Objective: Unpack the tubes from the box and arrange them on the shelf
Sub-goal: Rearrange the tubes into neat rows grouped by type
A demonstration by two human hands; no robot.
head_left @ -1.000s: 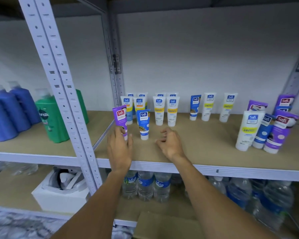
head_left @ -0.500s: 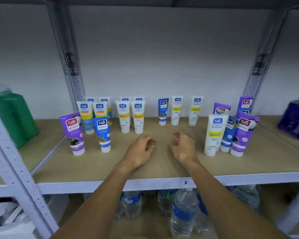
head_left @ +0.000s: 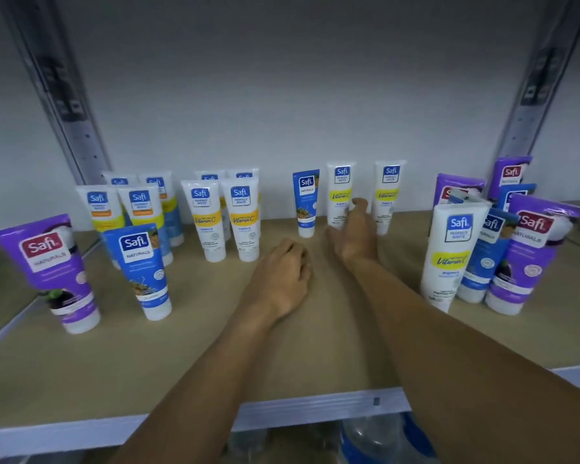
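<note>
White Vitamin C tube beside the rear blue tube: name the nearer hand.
Right. The right hand overlaps the lower part of the white Vitamin C tube; the left hand lies apart, in front and to its left.

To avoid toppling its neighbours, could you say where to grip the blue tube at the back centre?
Probably pinch the blue tube across its flat middle from the front: it stands upright on its cap, with a white tube close on its right.
</note>
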